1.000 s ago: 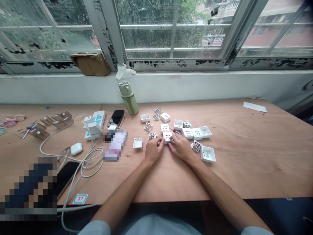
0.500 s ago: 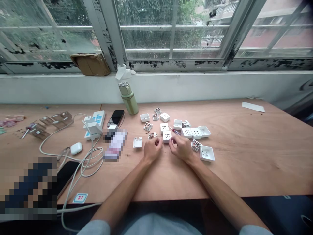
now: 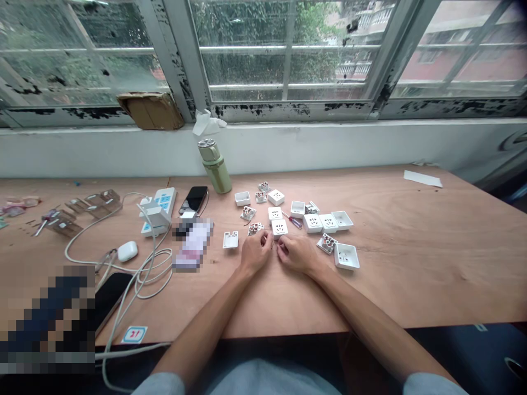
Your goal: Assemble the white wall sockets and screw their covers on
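Observation:
My left hand (image 3: pixel 256 253) rests on the table with its fingers curled. My right hand (image 3: pixel 295 253), also with bent fingers pressed together, lies close beside it, a narrow gap between the two. Whatever either hand may hold is hidden or too small to make out. Just beyond my fingertips sits a white socket box (image 3: pixel 279 229), its face up, with a second socket box (image 3: pixel 275 214) behind it. An opened socket part (image 3: pixel 255 227) with metal contacts lies past my left knuckles. Right of my right hand are another contact-filled part (image 3: pixel 327 243) and a hollow white cover (image 3: pixel 346 256).
A screwdriver (image 3: pixel 293 220) lies among several more socket boxes (image 3: pixel 313 223). A hollow white piece (image 3: pixel 230 240) is at the left. Further left are a power strip (image 3: pixel 165 198), white cables (image 3: pixel 144 271), an earbud case (image 3: pixel 127 251) and phones (image 3: pixel 194 199). A green bottle (image 3: pixel 217 170) stands behind.
My right hand has moved left and slightly toward me, away from the front socket box and nearer to my left hand. The left hand stays almost in place. The view has shifted slightly.

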Available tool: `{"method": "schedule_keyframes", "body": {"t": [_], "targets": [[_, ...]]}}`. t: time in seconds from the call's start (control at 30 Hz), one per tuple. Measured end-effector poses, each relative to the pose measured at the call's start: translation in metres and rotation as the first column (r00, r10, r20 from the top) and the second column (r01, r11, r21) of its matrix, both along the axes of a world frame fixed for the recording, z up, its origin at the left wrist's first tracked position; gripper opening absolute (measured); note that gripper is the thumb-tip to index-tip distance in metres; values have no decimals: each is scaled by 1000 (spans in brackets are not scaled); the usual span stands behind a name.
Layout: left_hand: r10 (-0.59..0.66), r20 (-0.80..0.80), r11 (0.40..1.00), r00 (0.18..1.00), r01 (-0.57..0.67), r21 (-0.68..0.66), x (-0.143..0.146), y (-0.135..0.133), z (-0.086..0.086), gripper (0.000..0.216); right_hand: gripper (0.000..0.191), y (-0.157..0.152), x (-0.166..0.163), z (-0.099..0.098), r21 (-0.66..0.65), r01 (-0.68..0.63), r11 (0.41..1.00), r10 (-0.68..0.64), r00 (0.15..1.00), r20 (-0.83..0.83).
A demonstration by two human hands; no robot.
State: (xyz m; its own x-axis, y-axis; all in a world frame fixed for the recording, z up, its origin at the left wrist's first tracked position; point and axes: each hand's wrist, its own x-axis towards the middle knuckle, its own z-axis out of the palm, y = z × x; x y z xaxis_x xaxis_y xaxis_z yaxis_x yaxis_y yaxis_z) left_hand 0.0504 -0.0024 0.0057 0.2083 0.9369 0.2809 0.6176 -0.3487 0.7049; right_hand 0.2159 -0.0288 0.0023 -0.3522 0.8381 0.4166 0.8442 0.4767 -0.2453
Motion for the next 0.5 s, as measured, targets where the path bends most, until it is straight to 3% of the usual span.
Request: {"method": "schedule_keyframes", "body": {"t": [0.23, 0.5], "targets": [[41, 84, 999, 996, -41, -9, -1, 1, 0, 35, 24, 3, -9, -6, 76, -231, 970, 237, 968, -83], [45, 83, 999, 996, -44, -12, -2, 2, 1, 38, 34, 2, -9, -9, 59, -237, 970, 242, 965, -99]]}}
